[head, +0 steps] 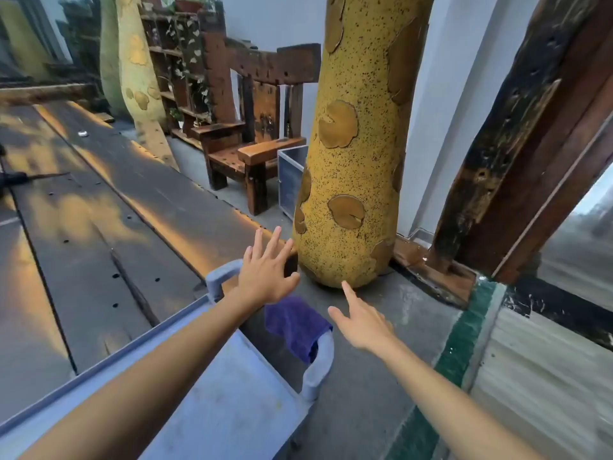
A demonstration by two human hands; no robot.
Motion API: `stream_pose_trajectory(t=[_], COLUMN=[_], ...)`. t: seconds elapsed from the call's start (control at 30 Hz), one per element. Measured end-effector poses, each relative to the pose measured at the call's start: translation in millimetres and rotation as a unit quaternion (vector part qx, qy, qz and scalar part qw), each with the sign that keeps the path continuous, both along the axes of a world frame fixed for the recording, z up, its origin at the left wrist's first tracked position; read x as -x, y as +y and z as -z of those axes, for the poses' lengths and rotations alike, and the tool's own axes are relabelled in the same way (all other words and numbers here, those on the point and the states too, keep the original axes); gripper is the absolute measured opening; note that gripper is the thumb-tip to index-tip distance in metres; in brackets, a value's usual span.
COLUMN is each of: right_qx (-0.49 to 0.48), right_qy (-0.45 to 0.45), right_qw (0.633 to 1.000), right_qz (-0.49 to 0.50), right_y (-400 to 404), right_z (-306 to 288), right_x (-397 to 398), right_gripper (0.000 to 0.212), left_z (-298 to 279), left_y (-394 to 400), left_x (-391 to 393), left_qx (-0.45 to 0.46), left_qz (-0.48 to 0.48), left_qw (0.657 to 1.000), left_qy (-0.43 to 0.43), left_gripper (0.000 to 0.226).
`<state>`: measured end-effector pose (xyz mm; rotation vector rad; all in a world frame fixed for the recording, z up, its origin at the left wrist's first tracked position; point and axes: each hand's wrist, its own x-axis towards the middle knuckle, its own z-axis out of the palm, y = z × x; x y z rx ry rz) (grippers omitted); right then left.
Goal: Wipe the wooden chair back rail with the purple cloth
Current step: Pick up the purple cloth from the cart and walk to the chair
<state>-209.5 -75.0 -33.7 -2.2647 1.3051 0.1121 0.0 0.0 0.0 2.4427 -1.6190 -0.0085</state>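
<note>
A purple cloth [297, 327] hangs over the handle of a grey cart [320, 363] in the lower middle of the view. My left hand [267, 267] hovers just above the cloth with its fingers spread, holding nothing. My right hand [360, 322] is to the right of the cloth, open, its forefinger stretched forward. The wooden chair [252, 127] stands farther back, beyond the cart. Its dark back rail [282, 64] runs across its top, well out of reach of both hands.
A tall yellow speckled sculpture [351, 144] stands right in front of my hands. A long dark wooden table [99, 210] fills the left. A grey box [292, 180] sits beside the chair. A heavy wooden beam [517, 134] leans at the right, and plant shelves [179, 68] stand behind the chair.
</note>
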Motion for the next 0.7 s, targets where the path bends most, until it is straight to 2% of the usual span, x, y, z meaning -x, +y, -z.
stream_pose_trajectory(t=[0.1,0.17,0.27,0.33,0.5,0.63,0.7], right_qx=[-0.082,-0.179,-0.384,-0.449,-0.462,-0.417,-0.429], right_qy=[0.030,0.007,-0.114,-0.176,-0.282,-0.347,-0.390], right_qw=[0.996,0.979,0.891,0.841,0.798,0.804,0.780], right_qz=[0.034,0.098,0.212,0.243,0.265,0.244,0.237], right_y=[-4,-2,0,-6,-20,-35,-42], right_z=[40,60,80,87,96,94,82], right_x=[-10,-15,-18,-18,-26,-42,-48], right_gripper=[0.073,0.071,0.063,0.057,0.031,0.025,0.022], left_z=[27,46,67,75,84,82,79], left_y=[-3,-4,-8,-12,-26,-37,-46], left_x=[2,6,8,7,7,3,1], left_qx=[-0.079,-0.106,-0.130,-0.138,-0.106,-0.094,-0.101], left_qz=[-0.035,-0.044,-0.040,-0.048,-0.102,-0.128,-0.140], left_qw=[0.996,0.993,0.989,0.987,0.985,0.985,0.983], left_qy=[0.026,0.040,0.059,0.074,0.094,0.068,0.063], left_gripper=[0.078,0.079,0.077,0.077,0.076,0.062,0.057])
